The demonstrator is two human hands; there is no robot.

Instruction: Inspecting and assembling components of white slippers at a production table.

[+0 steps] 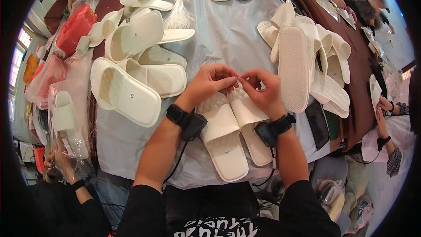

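White slipper pair (222,127), toes pointing away, slightly left, long axes near-parallel

Center slippers (221,125): cream, matt, foam-like plastic – straps smooth, footbeds dimpled toward the toes. Upturned sole (294,68) right of center: rough, fine molded tread. Bench sheet (228,30): silvery-grey, thin, soft sheen, creased. Strand bundle (180,8), top left of center: white, thin, shiny, looks plastic. Bag (83,92), left: clear film, glossy, crinkled. Brown covering (362,123), right: leather-like, smooth, low sheen. Phone (317,125), lower right: dark, glossy, glass-like face. Wrist modules (194,127), lower center – matt black plastic by the look.
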